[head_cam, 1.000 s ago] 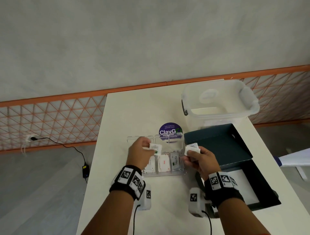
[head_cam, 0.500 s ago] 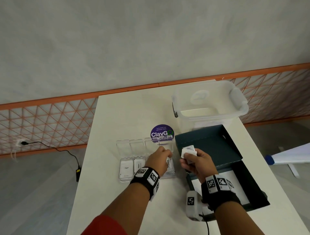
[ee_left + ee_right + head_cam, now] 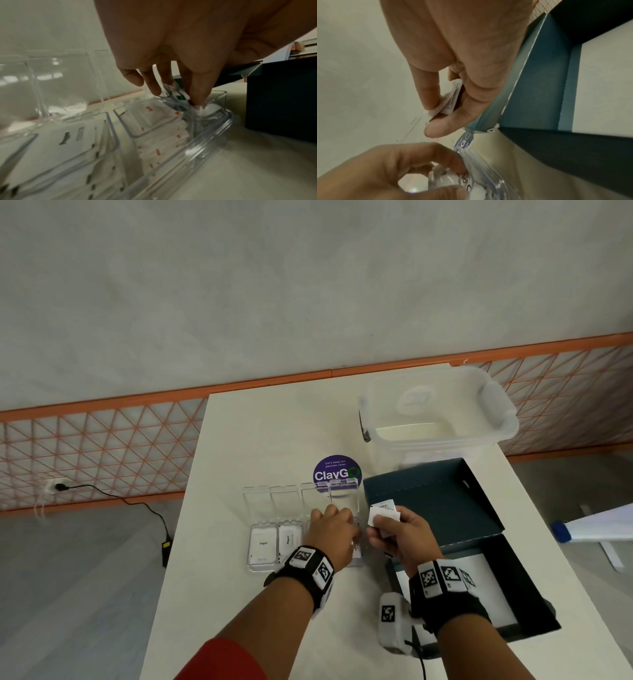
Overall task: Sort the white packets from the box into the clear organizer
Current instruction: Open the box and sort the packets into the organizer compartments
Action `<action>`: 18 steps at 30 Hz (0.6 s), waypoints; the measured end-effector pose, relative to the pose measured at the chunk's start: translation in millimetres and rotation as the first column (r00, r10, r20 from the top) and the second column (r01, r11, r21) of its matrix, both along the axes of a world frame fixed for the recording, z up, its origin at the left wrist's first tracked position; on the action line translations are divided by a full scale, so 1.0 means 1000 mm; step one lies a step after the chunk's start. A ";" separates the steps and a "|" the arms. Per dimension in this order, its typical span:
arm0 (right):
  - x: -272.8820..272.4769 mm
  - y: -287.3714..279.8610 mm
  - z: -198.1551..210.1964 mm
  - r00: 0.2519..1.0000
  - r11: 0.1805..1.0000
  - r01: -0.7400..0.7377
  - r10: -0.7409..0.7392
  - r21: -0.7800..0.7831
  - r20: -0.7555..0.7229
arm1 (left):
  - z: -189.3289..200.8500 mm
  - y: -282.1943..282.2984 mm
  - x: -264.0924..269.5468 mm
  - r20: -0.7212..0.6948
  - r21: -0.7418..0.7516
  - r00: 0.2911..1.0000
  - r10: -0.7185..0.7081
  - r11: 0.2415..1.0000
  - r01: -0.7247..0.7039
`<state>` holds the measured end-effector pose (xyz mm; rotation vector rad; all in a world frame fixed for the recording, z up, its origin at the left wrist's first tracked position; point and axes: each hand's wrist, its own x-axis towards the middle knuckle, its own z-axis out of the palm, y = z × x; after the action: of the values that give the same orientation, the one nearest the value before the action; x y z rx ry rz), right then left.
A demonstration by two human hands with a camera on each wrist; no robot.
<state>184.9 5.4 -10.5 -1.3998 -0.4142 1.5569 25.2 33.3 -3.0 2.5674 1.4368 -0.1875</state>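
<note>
- My left hand (image 3: 330, 530) pinches a white packet (image 3: 178, 96) down in the clear organizer's (image 3: 263, 568) rightmost compartment.
- My right hand (image 3: 399, 537) grips more packets (image 3: 383, 512) beside the dark box (image 3: 524, 594).

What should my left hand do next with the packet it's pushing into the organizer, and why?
Probably let go and lift out: the left hand pinches a packet already down in the clear organizer end compartment, while the right hand holds more packets.
</note>
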 end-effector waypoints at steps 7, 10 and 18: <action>-0.006 0.001 0.004 0.999 0.999 -0.036 0.036 0.020 -0.016 | -0.004 0.002 -0.003 0.116 -0.060 0.991 0.068 0.996 -0.062; -0.010 0.001 0.005 0.998 0.999 -0.044 0.045 0.014 -0.036 | -0.004 0.000 -0.009 0.162 -0.078 0.984 0.074 0.995 -0.062; -0.023 0.001 0.002 0.993 0.996 -0.085 0.081 0.042 0.080 | 0.021 0.002 -0.034 0.674 -0.334 0.584 0.452 0.892 -0.306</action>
<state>161.7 6.5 -8.4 -1.4278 -0.5577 1.5535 -8.9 35.1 18.0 1.7422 1.4608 0.6907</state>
